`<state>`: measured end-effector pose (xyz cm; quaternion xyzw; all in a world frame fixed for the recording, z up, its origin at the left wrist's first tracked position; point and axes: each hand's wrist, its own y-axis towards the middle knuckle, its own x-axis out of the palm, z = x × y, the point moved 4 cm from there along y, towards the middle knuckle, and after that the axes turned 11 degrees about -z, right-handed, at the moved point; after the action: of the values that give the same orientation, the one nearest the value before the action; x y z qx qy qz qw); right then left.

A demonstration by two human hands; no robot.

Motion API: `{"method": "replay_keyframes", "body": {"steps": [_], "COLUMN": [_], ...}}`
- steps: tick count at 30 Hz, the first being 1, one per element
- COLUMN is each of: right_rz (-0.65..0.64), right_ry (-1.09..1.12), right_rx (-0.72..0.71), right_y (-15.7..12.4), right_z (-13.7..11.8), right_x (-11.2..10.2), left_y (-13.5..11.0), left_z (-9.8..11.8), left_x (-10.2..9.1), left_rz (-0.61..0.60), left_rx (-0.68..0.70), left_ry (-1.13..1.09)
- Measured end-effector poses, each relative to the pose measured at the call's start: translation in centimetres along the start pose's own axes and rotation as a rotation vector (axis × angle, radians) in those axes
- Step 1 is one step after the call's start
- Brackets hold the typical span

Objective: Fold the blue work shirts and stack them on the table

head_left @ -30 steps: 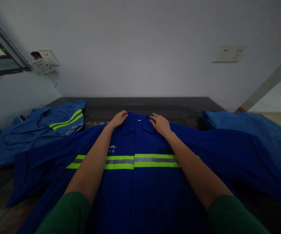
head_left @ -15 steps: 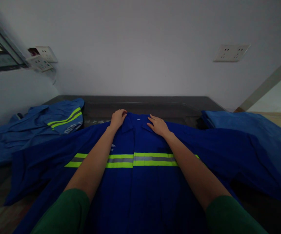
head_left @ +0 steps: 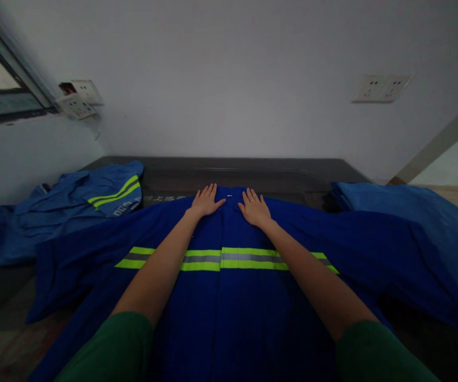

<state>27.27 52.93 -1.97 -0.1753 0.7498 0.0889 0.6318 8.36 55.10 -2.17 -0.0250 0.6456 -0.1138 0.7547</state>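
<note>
A dark blue work jacket (head_left: 237, 297) lies spread out front side up, its sleeves stretched to both sides and its collar at the far end. Yellow-green and grey reflective bands cross its chest. My left hand (head_left: 207, 201) rests flat on the left side of the collar, fingers spread. On the collar's right side, my right hand (head_left: 255, 206) lies flat too, with its fingers apart. Between the hands a small label shows inside the neck. My forearms cover parts of the chest and the bands.
The jacket lies on a dark table (head_left: 229, 172) set against a white wall. A crumpled lighter blue garment (head_left: 62, 212) with reflective stripes is at the left. Folded blue cloth (head_left: 407, 199) sits at the right, partly under the sleeve. Wall sockets (head_left: 382, 88) are above.
My left hand has gone from pinching the collar edge to lying flat with fingers spread, a little to the right. My right hand has flattened on the collar. The view has shifted slightly.
</note>
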Motion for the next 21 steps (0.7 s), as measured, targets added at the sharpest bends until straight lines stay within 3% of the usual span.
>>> {"method": "replay_keyframes", "body": {"steps": [7,11,14,17,21], "right_rz": [0.05,0.178,0.204,0.212,0.203], "right_ry": [-0.008,-0.046,-0.107,-0.144,-0.062], "right_rx": [0.012,-0.01,0.015,0.006,-0.174], "right_y": [-0.6,-1.6,-2.6,-4.1,-7.5], "right_z": [-0.4,-0.8,-1.6,-4.1,-9.6], "right_x": [-0.5,-1.3,-2.1,-3.0,-2.9], "left_y": [-4.1,-6.4,-7.3,-7.7,-9.9], "left_z": [2.1,2.8,3.1,3.6,1.9], "left_x": [-1.4,-0.1,0.9,0.6,-2.3], "left_rz": [0.304,0.162,0.099,0.18,0.397], "left_rx": [0.058,0.012,-0.037,-0.026,0.056], "left_ry": [0.04,-0.003,-0.05,-0.115,-0.246]}}
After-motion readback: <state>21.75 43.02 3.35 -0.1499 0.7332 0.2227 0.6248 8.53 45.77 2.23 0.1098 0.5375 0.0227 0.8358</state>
